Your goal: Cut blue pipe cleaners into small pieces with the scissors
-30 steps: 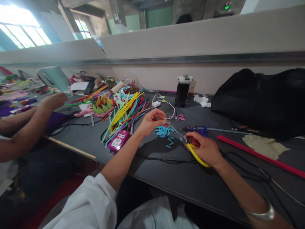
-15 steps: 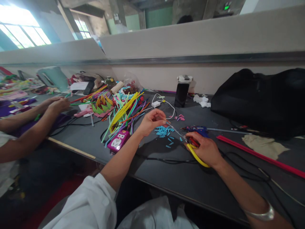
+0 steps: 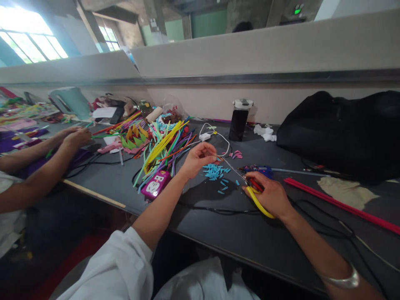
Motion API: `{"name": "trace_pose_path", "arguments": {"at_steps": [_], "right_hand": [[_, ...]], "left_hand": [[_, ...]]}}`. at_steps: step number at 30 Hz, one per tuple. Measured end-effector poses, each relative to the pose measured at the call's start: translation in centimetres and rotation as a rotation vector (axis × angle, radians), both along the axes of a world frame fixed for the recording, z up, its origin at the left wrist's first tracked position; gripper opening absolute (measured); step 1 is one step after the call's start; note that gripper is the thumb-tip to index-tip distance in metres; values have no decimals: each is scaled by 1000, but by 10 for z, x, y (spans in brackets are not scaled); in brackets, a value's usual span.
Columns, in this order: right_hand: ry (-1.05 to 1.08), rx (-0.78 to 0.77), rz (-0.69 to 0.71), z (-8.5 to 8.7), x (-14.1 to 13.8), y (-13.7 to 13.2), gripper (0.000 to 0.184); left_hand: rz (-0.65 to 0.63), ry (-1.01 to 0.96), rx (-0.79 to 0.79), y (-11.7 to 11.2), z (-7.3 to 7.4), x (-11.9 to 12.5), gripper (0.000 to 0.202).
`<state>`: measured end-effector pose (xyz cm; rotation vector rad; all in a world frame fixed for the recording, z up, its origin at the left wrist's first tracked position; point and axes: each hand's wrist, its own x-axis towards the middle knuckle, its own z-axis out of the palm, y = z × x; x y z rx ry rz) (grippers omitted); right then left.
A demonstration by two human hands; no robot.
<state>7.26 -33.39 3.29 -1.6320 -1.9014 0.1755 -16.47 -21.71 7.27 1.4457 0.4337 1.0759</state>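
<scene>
My left hand (image 3: 202,159) is closed in a pinch above a heap of short light-blue pieces (image 3: 214,171). From its fingertips a thin pale strand (image 3: 229,166), which looks like wire, slants down to the jaws of a pair of pliers. My right hand (image 3: 271,195) is wrapped round the pliers (image 3: 258,205), whose handles are yellow and red. Whether the jaws grip the strand is too small to tell. A few blue pieces lie loose between the hands. Just behind the pliers rests a dark-blue tool (image 3: 256,169), partly hidden by my right hand.
A purple power socket (image 3: 156,184) and a bundle of coloured fuzzy stems (image 3: 162,146) lie left. Behind are a bottle (image 3: 240,121) and small pink pieces (image 3: 237,154); right, a black bag (image 3: 340,133) and red rods (image 3: 340,204). Another person's hands (image 3: 76,136) work at far left.
The pliers and my right hand have shifted very slightly; the strand still runs between the two hands. My left hand stays almost in place.
</scene>
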Motion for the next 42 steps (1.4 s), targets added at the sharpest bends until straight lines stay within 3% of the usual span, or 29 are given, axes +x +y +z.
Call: {"name": "trace_pose_path", "arguments": {"at_steps": [42], "right_hand": [[-41,-34,42,-3,3,1,29]], "left_hand": [[-54,-19,6,0,-2,0,28]]}}
